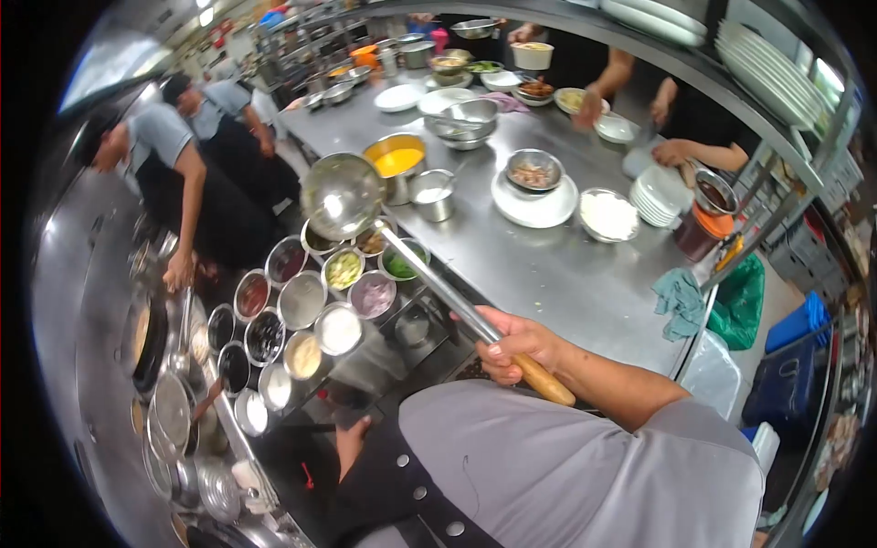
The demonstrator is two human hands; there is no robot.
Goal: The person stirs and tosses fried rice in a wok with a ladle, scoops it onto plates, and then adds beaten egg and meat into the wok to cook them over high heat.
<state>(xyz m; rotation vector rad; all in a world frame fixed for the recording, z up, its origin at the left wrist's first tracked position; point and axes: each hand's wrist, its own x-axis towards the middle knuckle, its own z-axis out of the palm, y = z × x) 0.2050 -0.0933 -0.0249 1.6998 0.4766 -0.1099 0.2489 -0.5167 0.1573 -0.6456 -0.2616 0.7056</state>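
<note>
My right hand [519, 345] is closed around the long handle of a big metal ladle [343, 196], with the wooden grip end sticking out below my fist. The round bowl of the ladle hangs above the far end of the ingredient pots, close to a pot of yellow liquid [398, 163]. Below it are a pot of chopped green vegetables [343, 270] and a pot of pale purple pieces [373, 294]. My left hand [351, 440] is low beside my black apron, near the counter's edge; its fingers are too dark and hidden to make out.
Several ingredient pots [302, 300] stand in rows on my left, beside a stove with pans [172, 411]. A steel table [539, 274] carries a white plate [534, 212], bowls and stacked dishes [660, 194]. Co-workers stand at left and across the table. A shelf [731, 100] overhangs it.
</note>
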